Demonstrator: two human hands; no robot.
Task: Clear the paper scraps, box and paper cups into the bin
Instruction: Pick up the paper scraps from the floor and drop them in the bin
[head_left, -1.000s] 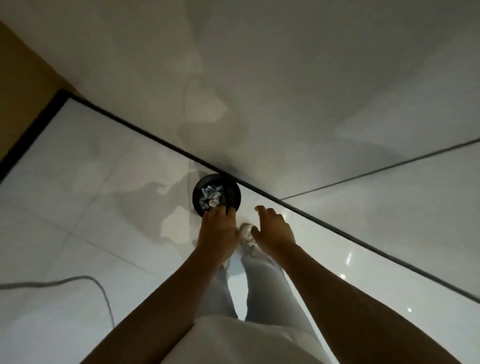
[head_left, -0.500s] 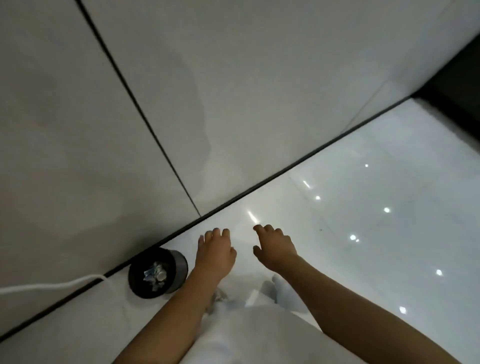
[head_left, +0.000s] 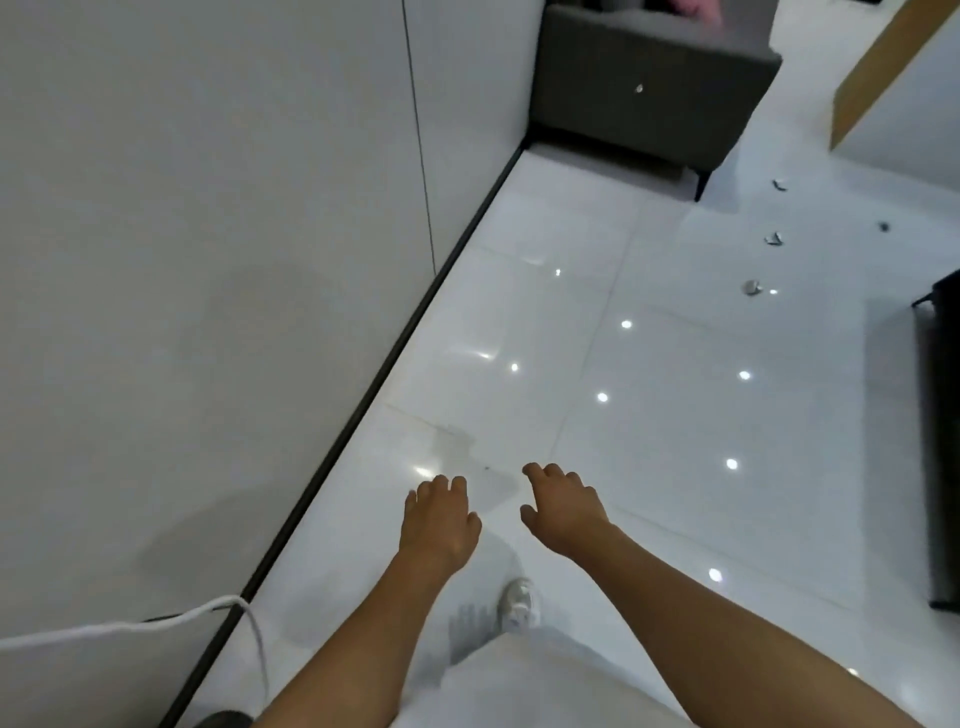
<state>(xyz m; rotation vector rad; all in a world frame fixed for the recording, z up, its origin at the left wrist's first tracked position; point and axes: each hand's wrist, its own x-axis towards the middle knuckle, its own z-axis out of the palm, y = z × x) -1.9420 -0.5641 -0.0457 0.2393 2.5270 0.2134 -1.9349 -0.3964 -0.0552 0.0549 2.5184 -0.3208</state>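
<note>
Here, head view: both arms reach forward over the white floor (head_left: 649, 332). The left hand (head_left: 439, 519) and right hand (head_left: 563, 512) hang palm-down, fingers loosely curled and slightly apart, holding nothing. Three small scraps (head_left: 751, 287) lie on the floor well beyond the hands, right of the grey sofa (head_left: 644, 98). A dark rim at the bottom edge, beside the wall (head_left: 208, 260), may be the bin (head_left: 223, 719). A white cable (head_left: 156, 623) hangs against the wall.
</note>
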